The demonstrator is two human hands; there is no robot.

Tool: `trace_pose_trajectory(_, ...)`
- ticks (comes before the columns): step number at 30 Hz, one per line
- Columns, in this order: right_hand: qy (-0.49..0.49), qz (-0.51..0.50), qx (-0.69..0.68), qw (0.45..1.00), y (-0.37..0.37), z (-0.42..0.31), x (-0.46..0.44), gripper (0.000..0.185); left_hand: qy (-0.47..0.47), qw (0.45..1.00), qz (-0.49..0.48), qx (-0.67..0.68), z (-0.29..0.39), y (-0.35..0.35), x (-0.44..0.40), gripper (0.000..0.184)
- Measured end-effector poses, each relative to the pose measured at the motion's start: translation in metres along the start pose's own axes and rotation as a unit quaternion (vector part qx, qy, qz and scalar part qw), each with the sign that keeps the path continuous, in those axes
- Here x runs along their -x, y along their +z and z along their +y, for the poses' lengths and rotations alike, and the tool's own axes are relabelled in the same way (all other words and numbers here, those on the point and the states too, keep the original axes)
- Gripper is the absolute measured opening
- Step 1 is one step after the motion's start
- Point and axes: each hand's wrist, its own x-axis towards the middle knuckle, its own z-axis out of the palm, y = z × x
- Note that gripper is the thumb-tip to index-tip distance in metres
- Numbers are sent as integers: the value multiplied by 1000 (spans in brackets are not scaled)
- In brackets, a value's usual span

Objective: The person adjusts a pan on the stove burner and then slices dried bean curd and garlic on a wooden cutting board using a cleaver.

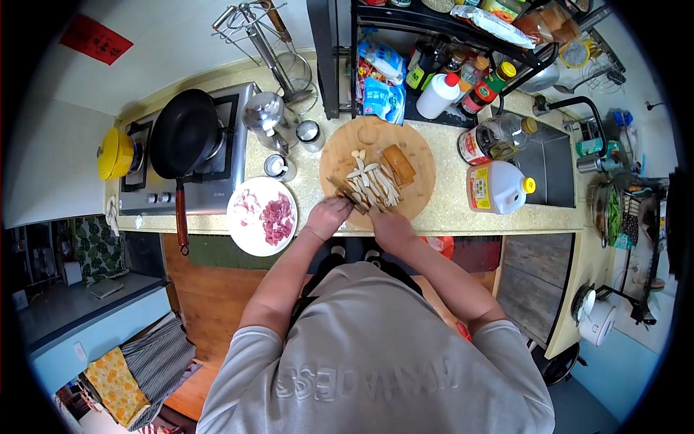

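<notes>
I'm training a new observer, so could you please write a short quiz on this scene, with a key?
1. True or false: the brown block lies on the white plate.
2. What colour is the cap of the plastic jug beside the sink? A: red; B: yellow; C: blue.
3. Which is nearer the white plate: the left hand or the right hand?

Key:
1. False; it lies on the round cutting board.
2. B.
3. The left hand.
</notes>
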Motion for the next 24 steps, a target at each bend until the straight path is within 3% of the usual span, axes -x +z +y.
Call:
trace_pose_trajectory(12, 45, -10, 17, 999, 24, -3, -20, 14, -13, 999, -30, 11, 1, -3, 4, 25)
trace_pose_trajectory(15, 30, 56, -26, 998, 38, 6, -23, 15, -6, 1000, -26, 5, -2, -6, -2, 27)
trace_pose_trajectory(18, 75, 31, -67, 994, 26, 18, -24, 19, 2, 1000, -11, 2, -1, -5, -12, 26)
trace_pose_trajectory(24, 91, 149, -200, 964, -13, 26, -7, 26, -18, 999, -29, 19, -11, -5, -26, 27)
